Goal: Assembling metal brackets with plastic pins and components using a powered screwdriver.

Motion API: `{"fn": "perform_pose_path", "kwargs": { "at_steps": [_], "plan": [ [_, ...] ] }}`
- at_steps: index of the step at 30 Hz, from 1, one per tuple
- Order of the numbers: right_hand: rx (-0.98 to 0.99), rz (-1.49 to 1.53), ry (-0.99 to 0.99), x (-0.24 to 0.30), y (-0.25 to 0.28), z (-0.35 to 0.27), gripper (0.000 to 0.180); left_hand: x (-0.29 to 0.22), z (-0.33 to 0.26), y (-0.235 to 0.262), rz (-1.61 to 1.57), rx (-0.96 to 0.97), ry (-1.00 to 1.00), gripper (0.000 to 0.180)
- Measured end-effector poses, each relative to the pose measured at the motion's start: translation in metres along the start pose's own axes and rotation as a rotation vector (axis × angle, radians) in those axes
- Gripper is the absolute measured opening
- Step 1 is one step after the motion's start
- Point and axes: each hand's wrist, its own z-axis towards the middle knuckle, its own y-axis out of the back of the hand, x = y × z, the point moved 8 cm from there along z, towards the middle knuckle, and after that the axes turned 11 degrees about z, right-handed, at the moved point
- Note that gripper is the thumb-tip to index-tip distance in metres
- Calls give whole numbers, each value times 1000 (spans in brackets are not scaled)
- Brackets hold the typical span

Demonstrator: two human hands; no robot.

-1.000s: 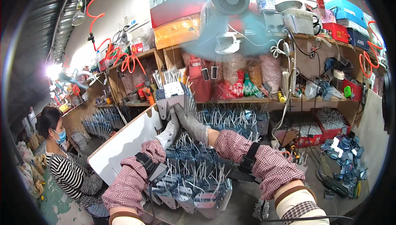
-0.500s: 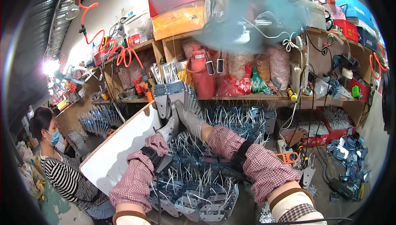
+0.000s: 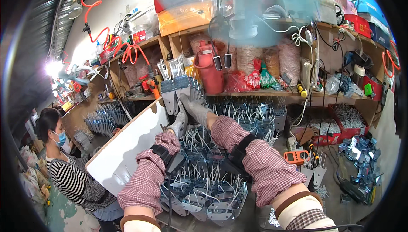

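Both hands wear grey knitted cloth gloves, the left hand (image 3: 178, 123) and the right hand (image 3: 194, 108), with checked cloth sleeve covers (image 3: 259, 168) over the forearms. The brackets (image 3: 176, 89) they hold are dull grey sheet metal, matt rather than shiny. The stacked brackets (image 3: 204, 189) below look the same. The white board (image 3: 127, 147) is smooth and matt. The shelves (image 3: 272, 91) are bare wood.

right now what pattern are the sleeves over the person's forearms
Red and white check on both sleeves, clearest in the head view.
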Motion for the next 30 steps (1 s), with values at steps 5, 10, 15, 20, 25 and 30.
{"fn": "perform_pose_path", "kwargs": {
  "at_steps": [5,10,15,20,25,30],
  "plan": [
    [166,27,-10,0,-13,-4,90,8,-11,7,53,8,17,46],
    [511,54,55,17,10,-37,56,-1,-17,15,144,-33,-18,46],
    [521,-729,717,92,104,-142,41,-45,-91,82,185,-323,-154,46],
    [275,-845,732,86,216,-322,47,-145,-251,103,46,-567,-492,46],
    [160,-575,195,3,314,-443,33,-277,-361,12,-36,-261,-779,46],
    [452,-708,35,-110,335,-548,35,-385,-268,-158,111,-121,-529,37]
  ]
}}
